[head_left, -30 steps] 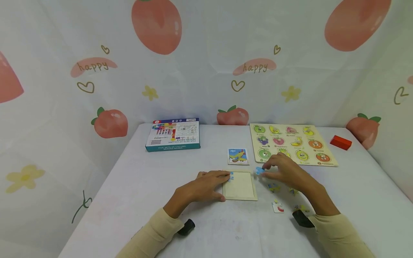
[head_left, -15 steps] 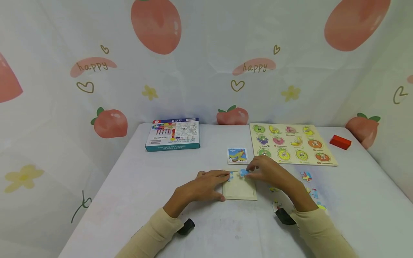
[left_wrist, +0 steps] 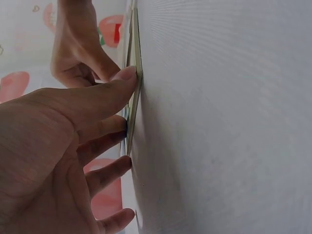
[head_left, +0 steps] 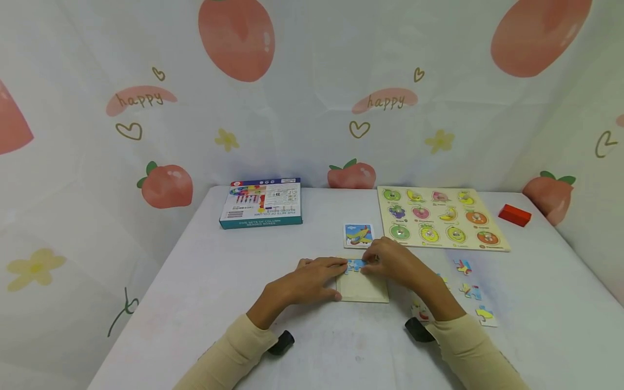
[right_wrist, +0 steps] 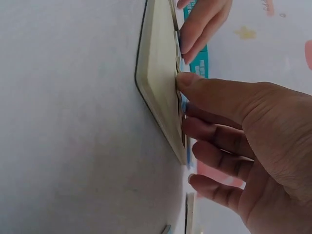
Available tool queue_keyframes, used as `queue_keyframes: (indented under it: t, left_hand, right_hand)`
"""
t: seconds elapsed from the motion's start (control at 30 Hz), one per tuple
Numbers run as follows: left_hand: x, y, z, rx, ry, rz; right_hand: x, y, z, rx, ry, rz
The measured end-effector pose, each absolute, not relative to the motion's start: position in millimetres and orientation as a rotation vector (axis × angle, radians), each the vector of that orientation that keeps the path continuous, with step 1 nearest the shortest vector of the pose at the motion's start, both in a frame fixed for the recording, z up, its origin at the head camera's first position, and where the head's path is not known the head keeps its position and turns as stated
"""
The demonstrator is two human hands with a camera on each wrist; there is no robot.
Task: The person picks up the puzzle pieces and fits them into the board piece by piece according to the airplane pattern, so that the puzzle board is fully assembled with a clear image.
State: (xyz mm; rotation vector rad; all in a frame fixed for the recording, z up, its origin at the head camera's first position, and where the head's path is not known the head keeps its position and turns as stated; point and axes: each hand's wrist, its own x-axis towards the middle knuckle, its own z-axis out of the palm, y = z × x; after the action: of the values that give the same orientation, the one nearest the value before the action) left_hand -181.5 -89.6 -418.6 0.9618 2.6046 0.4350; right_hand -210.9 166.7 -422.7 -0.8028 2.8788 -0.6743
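A shallow square wooden puzzle tray (head_left: 363, 290) lies on the white-covered table. My left hand (head_left: 311, 283) rests along its left side, fingertips over the upper-left corner and thumb at the tray's edge. With thumb and fingertips, my right hand (head_left: 394, 264) pinches a blue jigsaw piece (head_left: 358, 264) at the tray's top, beside a blue piece partly under my left fingertips. In the right wrist view, the right thumb (right_wrist: 187, 80) is at the row of pieces along the tray; fingers hide much of the held piece. The left thumb (left_wrist: 127, 74) touches the tray edge in the left wrist view.
Several loose jigsaw pieces (head_left: 470, 291) lie right of the tray, partly behind my right forearm. A small airplane picture (head_left: 358, 235) sits beyond the tray. Farther back are a fruit puzzle board (head_left: 441, 216), a red block (head_left: 514, 215) and a flat box (head_left: 263, 205).
My right hand has carried the blue jigsaw piece leftward from beside the tray onto its top, next to the other blue piece. My left hand has stayed in place.
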Motion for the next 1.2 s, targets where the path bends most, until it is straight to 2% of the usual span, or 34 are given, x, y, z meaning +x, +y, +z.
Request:
queue_keyframes:
  t: [1.2]
  left_hand:
    - [-181.8, -87.1, -417.8, 0.918, 2.612, 0.433]
  right_hand:
    - [-210.1, 160.0, -423.1, -0.796, 2.815, -0.706]
